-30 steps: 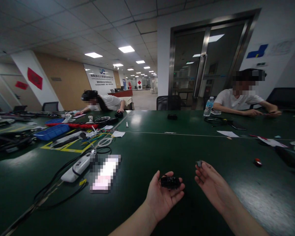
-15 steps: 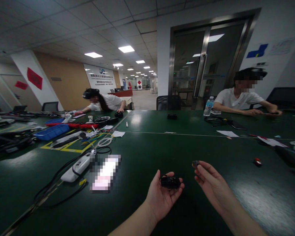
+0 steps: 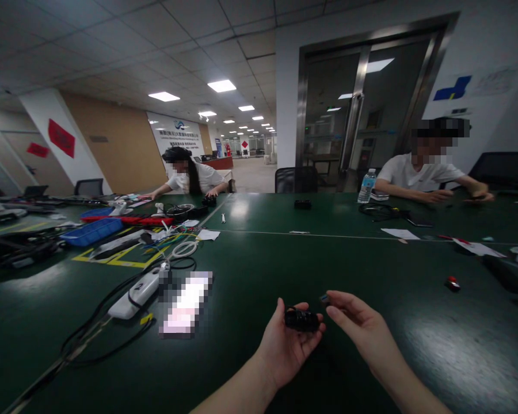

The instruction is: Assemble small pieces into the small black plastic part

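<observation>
Black bundled item (image 3: 301,320): lies across the upturned left hand (image 3: 287,342), fingers curled loosely beneath, above the green desk (image 3: 259,374). Right hand (image 3: 357,319) pinches a small connector-like piece (image 3: 324,299) between thumb and fingertips, near the bundle, not touching. Left of the hands: a pixelated bright panel (image 3: 187,303), then a white power strip (image 3: 136,293). Red-topped small object (image 3: 452,283) well off to the right.

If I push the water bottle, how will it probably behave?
The bottle stands tall and narrow, so a high push may tip it. Its body looks round, so it would probably roll once down. It looks like clear plastic, so it may dent if squeezed.
</observation>
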Demonstrator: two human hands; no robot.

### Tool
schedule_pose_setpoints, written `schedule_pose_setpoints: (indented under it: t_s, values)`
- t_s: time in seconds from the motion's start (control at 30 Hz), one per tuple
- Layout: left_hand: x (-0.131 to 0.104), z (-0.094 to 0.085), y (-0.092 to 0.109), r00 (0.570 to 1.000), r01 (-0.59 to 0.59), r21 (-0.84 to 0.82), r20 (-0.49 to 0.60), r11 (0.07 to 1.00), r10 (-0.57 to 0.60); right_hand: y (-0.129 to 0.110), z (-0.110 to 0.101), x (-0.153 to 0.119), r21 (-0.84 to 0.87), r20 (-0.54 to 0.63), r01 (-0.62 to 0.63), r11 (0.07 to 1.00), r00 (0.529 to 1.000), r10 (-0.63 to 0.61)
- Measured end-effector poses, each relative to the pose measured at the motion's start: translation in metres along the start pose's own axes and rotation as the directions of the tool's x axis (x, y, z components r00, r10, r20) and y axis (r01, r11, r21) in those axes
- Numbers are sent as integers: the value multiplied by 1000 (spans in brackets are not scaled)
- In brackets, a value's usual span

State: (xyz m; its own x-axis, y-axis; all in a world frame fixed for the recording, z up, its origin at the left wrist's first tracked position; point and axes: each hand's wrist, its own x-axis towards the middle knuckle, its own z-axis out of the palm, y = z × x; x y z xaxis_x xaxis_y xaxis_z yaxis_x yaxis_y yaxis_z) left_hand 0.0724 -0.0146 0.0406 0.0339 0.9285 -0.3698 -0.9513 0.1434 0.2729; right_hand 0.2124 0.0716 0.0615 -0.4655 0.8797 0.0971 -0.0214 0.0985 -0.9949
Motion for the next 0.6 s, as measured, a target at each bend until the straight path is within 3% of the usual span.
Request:
schedule_pose_setpoints:
  t_s: [0.1,0.23,0.37,0.6]
  values:
    - [0,0,-1,1000,-8,5,15,1000,8,0,3,-3,-128,38,24,991,999,-19]
    - [1,-1,-2,1000,-19,-20,22,1000,19,1,8,-7,-278,107,152,948,986,-126]
    - [2,-2,-2,1000,-15,-19,22,1000,15,3,12,-11,-329,235,256,909,955,-184]
    - [0,1,-2,999,-39,12,3,999,39,5,18,-14,-394,298,274,877,941,-160]
